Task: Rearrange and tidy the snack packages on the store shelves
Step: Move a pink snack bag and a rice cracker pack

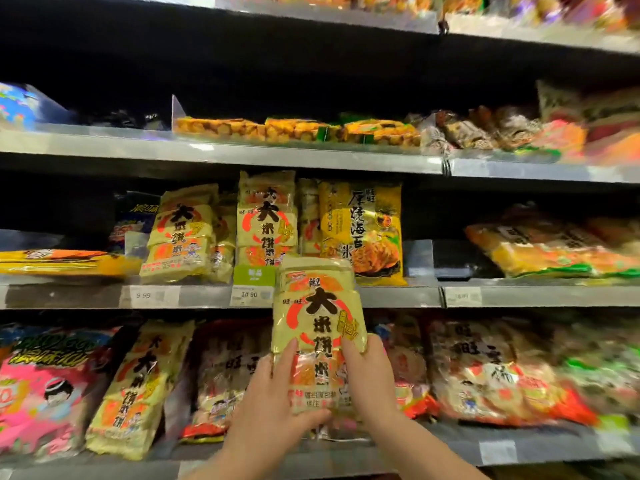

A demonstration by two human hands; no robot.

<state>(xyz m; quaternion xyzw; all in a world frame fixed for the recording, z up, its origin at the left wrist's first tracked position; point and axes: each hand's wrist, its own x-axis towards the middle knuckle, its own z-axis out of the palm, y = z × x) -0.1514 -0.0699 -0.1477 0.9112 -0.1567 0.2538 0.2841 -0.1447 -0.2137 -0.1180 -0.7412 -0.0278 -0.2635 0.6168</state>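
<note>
Pack of rice crackers (320, 327) held upright in both hands, in front of the middle shelf rail (398, 296).

Its lower corners are covered: the left hand (277, 407) grips the left edge with the thumb across the bottom, and the right hand (369, 375) is curled round the right side. The pack's top overlaps a green tag (254, 273) and hides part of the row behind. A large black "大" reads clearly on its front; the smaller print is blurred. Matching packs (266, 220) stand just behind on the middle shelf, beside a yellow pack (362, 230). Right of that lies a dark open gap (450, 258). Price labels read 9.99 (143, 295) and 10.90 (250, 294). Packs towards the far right are smeared and unreadable, and the top shelf (329, 15) is cut off.
</note>
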